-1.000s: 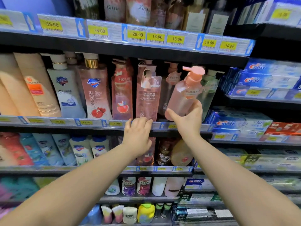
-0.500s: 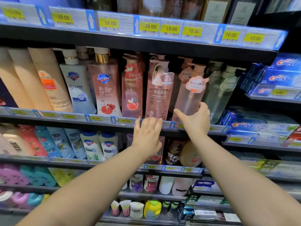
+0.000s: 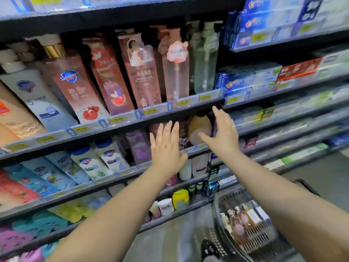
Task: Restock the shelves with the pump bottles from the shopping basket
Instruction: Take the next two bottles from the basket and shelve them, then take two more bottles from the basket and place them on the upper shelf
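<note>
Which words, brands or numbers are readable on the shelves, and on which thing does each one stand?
"Safeguard": on the pink bottle.
"5": on the white bottle.
"Crest": on the toothpaste box.
"半亩花田": on the pink carton.
The price tags: too blurred to read.
Labels in the basket: too blurred to read.

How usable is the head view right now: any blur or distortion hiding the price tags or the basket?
Head view: motion blur and blocky smearing throughout; price tags unreadable; the wide-angle lens bows and tilts the shelves; shopping basket soft, contents indistinct; left hand and right hand comparatively sharp, both open.
</note>
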Motion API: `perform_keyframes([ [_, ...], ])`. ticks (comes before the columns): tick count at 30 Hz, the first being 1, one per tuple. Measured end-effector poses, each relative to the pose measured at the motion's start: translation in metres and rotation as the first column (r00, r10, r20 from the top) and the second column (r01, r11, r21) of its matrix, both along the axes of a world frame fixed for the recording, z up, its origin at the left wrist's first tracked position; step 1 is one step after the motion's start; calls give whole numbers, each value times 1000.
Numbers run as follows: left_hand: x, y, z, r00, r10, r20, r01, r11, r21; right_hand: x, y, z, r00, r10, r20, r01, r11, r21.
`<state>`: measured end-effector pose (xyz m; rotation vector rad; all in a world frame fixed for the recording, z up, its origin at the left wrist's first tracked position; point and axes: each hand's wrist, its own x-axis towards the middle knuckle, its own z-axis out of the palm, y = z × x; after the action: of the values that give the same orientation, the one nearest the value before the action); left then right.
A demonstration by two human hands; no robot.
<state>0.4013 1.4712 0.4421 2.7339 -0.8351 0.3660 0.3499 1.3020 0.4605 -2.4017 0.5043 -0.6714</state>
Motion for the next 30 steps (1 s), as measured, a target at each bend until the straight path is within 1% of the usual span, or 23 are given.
perform_keyframes([
  [3,-42,-16,-40,989,-107,-105,118,987,109,-73,-14,-43,978,-92,-185,66,987,-143],
  [7,-105,-40,-89,947,-198,-251,260,934,246,-173,-38,-94,887,-190,-421,78,960,-270],
  [11,-163,-70,-118,911,-214,-353,329,892,309,-255,-67,-128,763,-246,-598,111,961,-254],
  [14,-203,-99,-130,899,-214,-381,347,879,327,-315,-91,-149,742,-265,-616,155,962,-227],
  [18,-263,-145,-146,874,-136,-466,305,901,308,-375,-134,-169,681,-216,-700,131,976,-174],
  [23,-336,-185,-167,807,15,-590,172,951,259,-421,-182,-185,665,-104,-739,20,992,-122],
  [26,-353,-197,-176,785,62,-617,109,966,236,-424,-207,-190,648,-48,-760,-47,993,-104],
  [30,-344,-208,-192,754,138,-643,19,973,231,-405,-237,-208,615,25,-788,-145,986,-82],
])
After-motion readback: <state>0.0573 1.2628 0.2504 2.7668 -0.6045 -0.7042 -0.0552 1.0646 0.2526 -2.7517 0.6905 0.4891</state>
